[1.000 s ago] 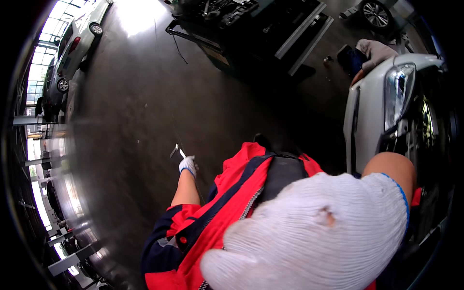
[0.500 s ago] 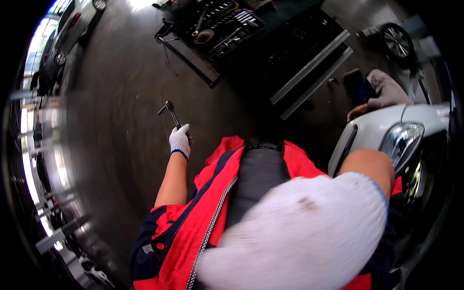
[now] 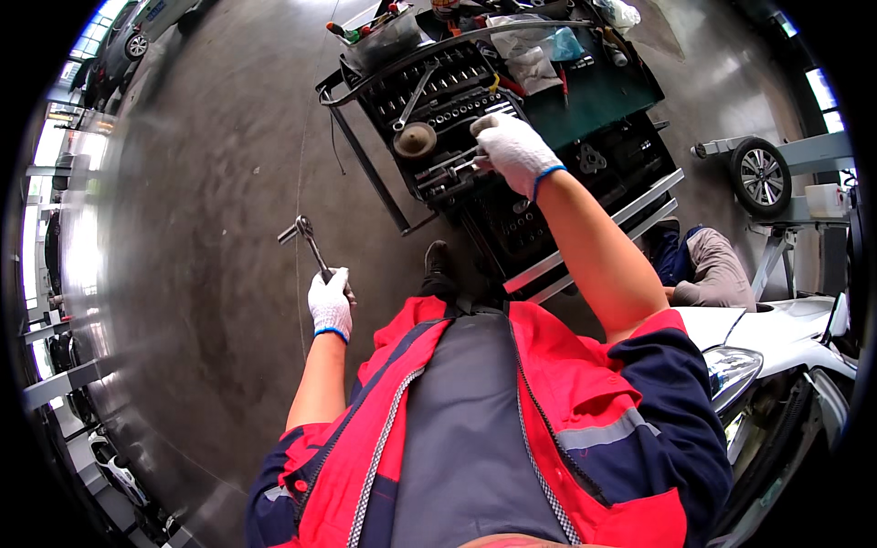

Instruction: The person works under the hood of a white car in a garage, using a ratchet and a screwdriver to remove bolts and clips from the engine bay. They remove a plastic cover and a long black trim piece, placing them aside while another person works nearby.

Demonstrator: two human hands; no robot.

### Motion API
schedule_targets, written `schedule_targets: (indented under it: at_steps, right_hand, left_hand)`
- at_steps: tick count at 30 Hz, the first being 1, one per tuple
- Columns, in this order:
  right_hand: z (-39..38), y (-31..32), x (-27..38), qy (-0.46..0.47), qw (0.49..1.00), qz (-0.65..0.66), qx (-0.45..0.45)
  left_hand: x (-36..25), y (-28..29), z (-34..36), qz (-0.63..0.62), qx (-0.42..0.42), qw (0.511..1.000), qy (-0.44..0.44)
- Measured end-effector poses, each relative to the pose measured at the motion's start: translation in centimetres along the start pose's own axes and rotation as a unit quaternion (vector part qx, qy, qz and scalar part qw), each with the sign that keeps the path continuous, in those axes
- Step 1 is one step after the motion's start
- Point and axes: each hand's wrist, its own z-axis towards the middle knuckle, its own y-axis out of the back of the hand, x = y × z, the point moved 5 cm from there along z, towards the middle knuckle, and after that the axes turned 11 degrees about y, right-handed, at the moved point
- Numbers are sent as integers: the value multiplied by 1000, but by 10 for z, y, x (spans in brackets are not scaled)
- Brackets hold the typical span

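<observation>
My left hand (image 3: 332, 304), in a white knit glove with a blue cuff, is closed round the handle of a ratchet wrench (image 3: 311, 242). A socket (image 3: 288, 235) sits crosswise on the ratchet's head, over the floor. My right hand (image 3: 519, 152), gloved alike, reaches over the tool tray of a dark tool cart. Its fingers are bent but apart, close above silver extension bars (image 3: 448, 170); whether they touch one is hard to make out. Beside them lie a round tan disc (image 3: 415, 140), a combination wrench (image 3: 416, 95) and rows of sockets (image 3: 455, 110).
Pulled-out drawers with metal edges (image 3: 594, 233) jut toward me. A person (image 3: 717, 265) crouches at the right, by a white car (image 3: 731, 329) with its front opened up. Behind them a wheel (image 3: 761, 176) is raised beside a lift. Screwdrivers (image 3: 352, 34) stand in a bin on the cart.
My right hand has swung from close before the camera out to the tool tray. The view has shifted, showing more of the cart. My left hand keeps hold of the ratchet wrench.
</observation>
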Motion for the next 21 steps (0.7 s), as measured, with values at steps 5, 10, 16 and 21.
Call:
schedule_targets:
  at_steps: [5, 10, 16, 21]
  right_hand:
    - [21, -15, 24, 104, 936, -335, 37]
    - [16, 7, 19, 48, 978, -203, 13]
    - [-18, 22, 4, -44, 966, 218, -133]
    - [-15, -6, -4, 9, 873, 460, -163]
  left_hand:
    - [-58, -34, 23, 125, 49, 977, -164]
    - [-133, -98, 20, 287, 130, 881, -352]
    - [-200, -176, -4, 386, 276, 801, -366]
    - [-220, -240, 7, 450, 354, 751, -330]
